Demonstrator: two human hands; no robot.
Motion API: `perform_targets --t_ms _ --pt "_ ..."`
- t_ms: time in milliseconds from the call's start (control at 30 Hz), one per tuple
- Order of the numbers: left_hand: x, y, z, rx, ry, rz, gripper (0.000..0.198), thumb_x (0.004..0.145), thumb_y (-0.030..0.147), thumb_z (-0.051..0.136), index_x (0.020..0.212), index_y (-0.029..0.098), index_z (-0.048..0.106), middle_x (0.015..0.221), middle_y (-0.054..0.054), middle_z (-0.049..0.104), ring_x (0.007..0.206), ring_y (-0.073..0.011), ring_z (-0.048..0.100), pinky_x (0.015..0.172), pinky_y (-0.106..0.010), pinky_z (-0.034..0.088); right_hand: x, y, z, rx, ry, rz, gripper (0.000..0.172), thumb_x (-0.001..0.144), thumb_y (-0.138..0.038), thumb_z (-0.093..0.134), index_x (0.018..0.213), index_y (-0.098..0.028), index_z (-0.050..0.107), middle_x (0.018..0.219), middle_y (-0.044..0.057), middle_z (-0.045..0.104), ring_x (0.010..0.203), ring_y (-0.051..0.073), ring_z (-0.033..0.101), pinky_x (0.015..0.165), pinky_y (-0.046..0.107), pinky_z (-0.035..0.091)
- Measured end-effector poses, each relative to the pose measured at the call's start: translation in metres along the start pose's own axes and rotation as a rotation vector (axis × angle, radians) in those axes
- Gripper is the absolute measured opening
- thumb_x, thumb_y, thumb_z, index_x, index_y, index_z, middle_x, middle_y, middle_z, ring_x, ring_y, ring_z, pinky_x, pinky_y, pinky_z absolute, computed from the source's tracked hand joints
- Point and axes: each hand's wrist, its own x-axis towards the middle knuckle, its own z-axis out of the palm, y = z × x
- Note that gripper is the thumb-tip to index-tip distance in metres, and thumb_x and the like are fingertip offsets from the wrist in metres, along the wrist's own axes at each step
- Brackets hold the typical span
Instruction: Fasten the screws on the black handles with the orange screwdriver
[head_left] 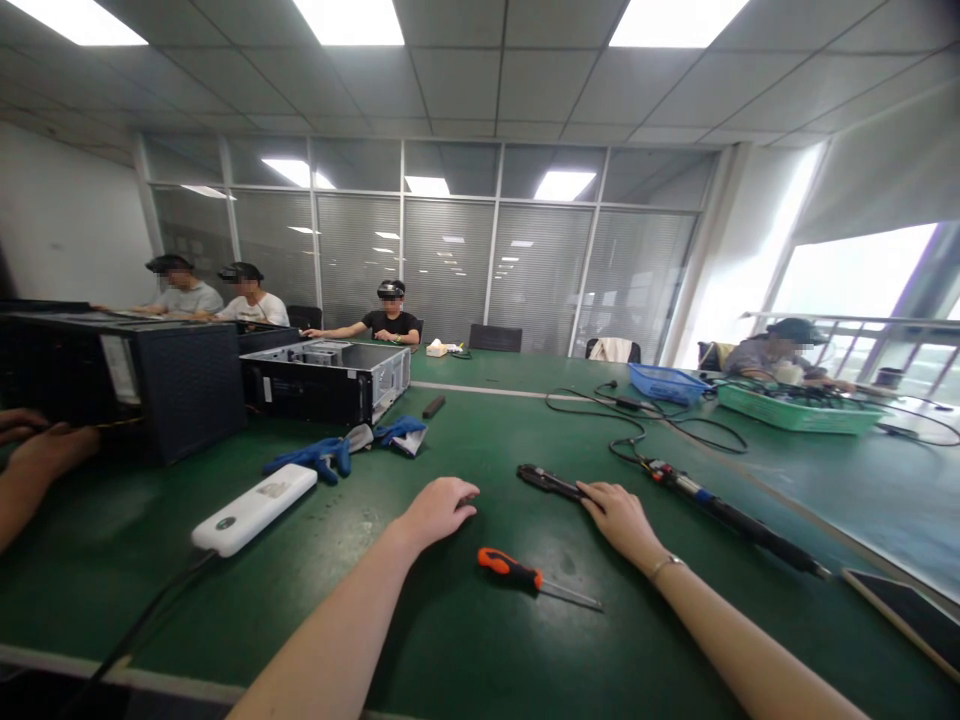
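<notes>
My left hand rests on the green table mat with its fingers curled, holding nothing. My right hand lies palm down, its fingertips against the end of a black hand tool. To its right runs a corded soldering iron with a blue band. Between my hands, nearer me, lies an orange-and-black screwdriver. A white power bank with a black cable sits left of my left hand. A pair of blue gloves lies further ahead.
Ahead left stand an open computer case and a larger black case, with a co-worker's hand beside it. Black cables, a blue basket and a green tray lie ahead right. A tablet sits at the right edge.
</notes>
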Motion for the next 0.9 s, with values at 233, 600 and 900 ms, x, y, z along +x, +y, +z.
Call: perform_targets --t_ms 233,600,900 --pt "-0.001 -0.001 0.000 -0.050 0.084 0.007 0.054 0.073 0.036 0.072 0.123 0.021 0.057 0.125 -0.008 0.059 0.116 -0.0244 0.052 0.103 -0.037 0.037 -0.006 -0.080 -0.012 0.275 -0.096 -0.269 0.038 0.091 -0.037 0.044 0.125 -0.028 0.059 0.116 0.006 0.064 0.102 0.023 0.056 0.090 0.037 0.042" --pt "-0.001 0.003 -0.006 -0.117 -0.133 0.010 0.047 0.070 0.040 0.072 0.114 0.022 0.065 0.109 -0.006 0.068 0.098 -0.0232 0.062 0.088 -0.031 0.045 -0.018 -0.078 -0.044 0.533 -0.228 -0.331 0.036 0.085 -0.042 0.055 0.112 -0.023 0.068 0.110 0.007 0.067 0.098 0.023 0.060 0.088 0.034 0.047" --pt "-0.004 0.015 -0.016 -0.130 -0.157 -0.010 0.044 0.069 0.034 0.070 0.111 0.021 0.066 0.100 -0.004 0.068 0.087 -0.0196 0.063 0.075 -0.026 0.047 -0.002 0.021 -0.042 0.011 0.223 0.047 0.043 0.087 -0.046 0.044 0.110 -0.017 0.066 0.107 0.015 0.066 0.097 0.029 0.060 0.089 0.043 0.042"
